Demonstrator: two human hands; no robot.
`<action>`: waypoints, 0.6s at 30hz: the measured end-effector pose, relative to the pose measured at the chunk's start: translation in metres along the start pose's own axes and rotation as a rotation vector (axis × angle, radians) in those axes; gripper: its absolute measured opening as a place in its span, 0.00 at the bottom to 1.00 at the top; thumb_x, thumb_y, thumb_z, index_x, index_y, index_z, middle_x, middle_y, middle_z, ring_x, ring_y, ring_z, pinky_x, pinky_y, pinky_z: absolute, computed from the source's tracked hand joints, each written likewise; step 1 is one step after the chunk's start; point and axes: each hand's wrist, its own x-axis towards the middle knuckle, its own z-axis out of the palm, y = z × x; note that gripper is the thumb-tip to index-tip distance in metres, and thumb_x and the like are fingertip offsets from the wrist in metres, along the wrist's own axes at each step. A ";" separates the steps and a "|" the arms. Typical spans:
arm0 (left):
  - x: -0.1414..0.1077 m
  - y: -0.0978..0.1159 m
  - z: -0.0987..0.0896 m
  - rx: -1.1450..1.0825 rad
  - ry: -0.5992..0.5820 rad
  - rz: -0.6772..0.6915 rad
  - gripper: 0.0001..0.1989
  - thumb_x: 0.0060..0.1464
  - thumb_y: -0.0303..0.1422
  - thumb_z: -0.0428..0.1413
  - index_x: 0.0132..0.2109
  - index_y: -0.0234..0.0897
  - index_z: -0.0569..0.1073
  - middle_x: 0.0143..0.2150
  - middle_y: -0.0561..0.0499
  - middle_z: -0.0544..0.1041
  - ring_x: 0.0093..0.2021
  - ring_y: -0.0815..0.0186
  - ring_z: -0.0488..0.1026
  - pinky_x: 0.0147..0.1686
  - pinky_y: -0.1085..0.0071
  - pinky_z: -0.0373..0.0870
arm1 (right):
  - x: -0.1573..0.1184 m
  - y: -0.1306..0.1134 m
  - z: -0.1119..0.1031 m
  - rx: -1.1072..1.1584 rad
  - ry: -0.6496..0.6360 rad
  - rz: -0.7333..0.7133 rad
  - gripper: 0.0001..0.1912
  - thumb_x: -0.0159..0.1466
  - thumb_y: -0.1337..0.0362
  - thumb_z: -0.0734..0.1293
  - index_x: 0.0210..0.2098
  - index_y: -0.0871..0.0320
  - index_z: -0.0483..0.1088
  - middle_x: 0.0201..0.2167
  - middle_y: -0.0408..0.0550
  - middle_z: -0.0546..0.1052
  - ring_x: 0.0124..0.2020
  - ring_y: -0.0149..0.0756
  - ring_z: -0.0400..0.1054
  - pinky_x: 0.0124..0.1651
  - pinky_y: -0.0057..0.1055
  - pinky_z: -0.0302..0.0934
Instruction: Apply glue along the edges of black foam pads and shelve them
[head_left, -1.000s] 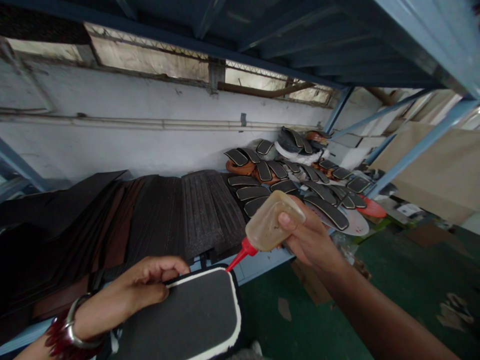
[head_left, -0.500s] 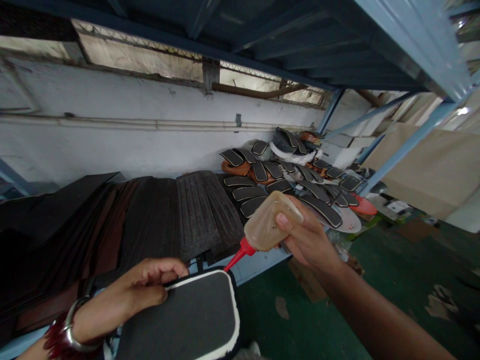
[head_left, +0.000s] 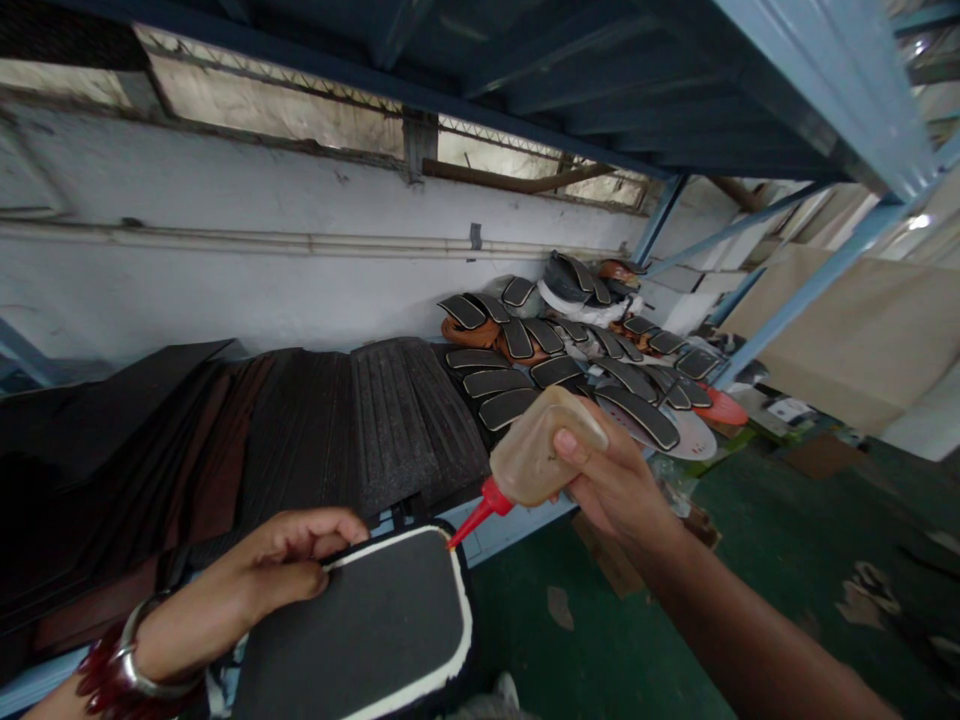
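Observation:
My right hand (head_left: 611, 470) is closed around a translucent squeeze bottle (head_left: 544, 450) of yellowish liquid, tipped so its red nozzle points down and left. The nozzle tip meets the white edge line at the upper right corner of a dark grey panel (head_left: 367, 625). This panel has rounded corners, a white line along its border and a black rim outside that. With my left hand (head_left: 292, 560) I grip the panel's upper left edge, thumb on top and fingers bent at the far side. The panel's lower part runs out of view.
Stacked dark sheets (head_left: 300, 440) and ribbed black sheets (head_left: 412, 420) lie on the bench to the left. Several curved dark pieces with light borders (head_left: 499, 385) are spread behind the bottle. A blue metal shelf (head_left: 570, 90) hangs overhead, with a slanted post (head_left: 817, 280) at right.
The nozzle tip has shifted slightly along the panel's upper right corner. The panel and my left hand sit slightly higher and further left in view. Both hands keep their hold.

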 end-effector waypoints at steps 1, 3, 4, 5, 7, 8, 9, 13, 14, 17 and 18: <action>-0.001 -0.001 -0.002 -0.007 0.004 -0.003 0.09 0.49 0.28 0.58 0.39 0.39 0.79 0.35 0.52 0.82 0.30 0.66 0.75 0.30 0.75 0.66 | -0.001 0.000 0.000 0.002 -0.002 0.003 0.21 0.58 0.56 0.77 0.46 0.56 0.71 0.34 0.45 0.73 0.26 0.34 0.67 0.19 0.25 0.63; -0.002 -0.002 -0.003 -0.025 0.022 -0.012 0.08 0.50 0.29 0.58 0.38 0.39 0.79 0.35 0.51 0.82 0.29 0.66 0.75 0.29 0.76 0.66 | -0.004 -0.001 0.000 0.003 0.001 0.013 0.21 0.58 0.56 0.77 0.46 0.55 0.71 0.35 0.46 0.73 0.28 0.35 0.67 0.21 0.25 0.64; -0.003 -0.002 -0.003 -0.032 0.031 -0.017 0.08 0.49 0.29 0.59 0.38 0.39 0.79 0.34 0.52 0.82 0.29 0.66 0.75 0.28 0.76 0.66 | -0.005 -0.001 0.001 0.003 0.001 0.017 0.20 0.58 0.56 0.77 0.46 0.55 0.71 0.35 0.46 0.73 0.29 0.36 0.67 0.21 0.26 0.64; -0.004 -0.002 -0.003 -0.037 0.040 -0.020 0.07 0.49 0.29 0.59 0.38 0.40 0.80 0.33 0.52 0.82 0.28 0.66 0.75 0.28 0.76 0.66 | -0.006 -0.001 0.001 0.004 0.000 0.020 0.20 0.58 0.56 0.77 0.46 0.54 0.72 0.35 0.46 0.73 0.29 0.36 0.67 0.21 0.26 0.64; -0.006 -0.001 -0.002 -0.042 0.045 -0.017 0.07 0.49 0.30 0.60 0.37 0.40 0.80 0.33 0.52 0.82 0.28 0.66 0.75 0.28 0.75 0.67 | -0.009 0.000 0.000 0.012 -0.006 0.019 0.19 0.59 0.56 0.77 0.46 0.54 0.72 0.35 0.46 0.73 0.29 0.37 0.67 0.22 0.27 0.64; -0.006 -0.001 -0.001 -0.043 0.050 -0.015 0.07 0.48 0.30 0.60 0.37 0.40 0.80 0.33 0.52 0.82 0.28 0.66 0.75 0.28 0.75 0.67 | -0.010 0.001 0.000 0.019 -0.012 0.018 0.19 0.59 0.56 0.77 0.46 0.53 0.72 0.35 0.46 0.72 0.29 0.37 0.67 0.21 0.27 0.64; -0.007 0.000 -0.001 -0.042 0.056 -0.011 0.08 0.48 0.30 0.60 0.37 0.40 0.80 0.32 0.52 0.82 0.28 0.65 0.75 0.29 0.75 0.67 | -0.012 0.002 -0.001 0.026 -0.017 0.019 0.19 0.59 0.56 0.77 0.46 0.53 0.72 0.35 0.46 0.72 0.29 0.37 0.67 0.21 0.27 0.64; -0.008 0.000 0.000 -0.058 0.101 -0.007 0.07 0.48 0.30 0.60 0.37 0.40 0.81 0.32 0.51 0.83 0.28 0.65 0.76 0.28 0.75 0.68 | -0.017 0.005 -0.003 0.041 -0.009 0.027 0.19 0.60 0.57 0.76 0.48 0.53 0.72 0.34 0.45 0.72 0.28 0.37 0.67 0.19 0.26 0.64; -0.008 0.000 0.000 -0.065 0.110 -0.008 0.07 0.48 0.30 0.60 0.37 0.40 0.81 0.32 0.51 0.83 0.29 0.64 0.76 0.29 0.74 0.68 | -0.018 0.006 -0.004 0.042 0.003 0.028 0.19 0.60 0.57 0.76 0.48 0.53 0.71 0.34 0.46 0.72 0.28 0.37 0.67 0.19 0.26 0.64; -0.008 -0.001 -0.002 -0.093 0.121 0.000 0.08 0.47 0.31 0.62 0.37 0.40 0.81 0.33 0.51 0.83 0.30 0.63 0.77 0.30 0.73 0.70 | -0.021 0.008 -0.005 0.044 0.029 0.043 0.20 0.60 0.56 0.76 0.48 0.53 0.71 0.35 0.46 0.72 0.28 0.38 0.67 0.19 0.27 0.64; -0.008 -0.001 -0.003 -0.104 0.119 0.007 0.08 0.47 0.30 0.62 0.37 0.40 0.81 0.33 0.51 0.83 0.30 0.63 0.76 0.30 0.73 0.70 | -0.021 0.008 -0.006 0.044 0.031 0.047 0.20 0.60 0.55 0.76 0.48 0.53 0.71 0.34 0.47 0.71 0.27 0.38 0.67 0.18 0.27 0.64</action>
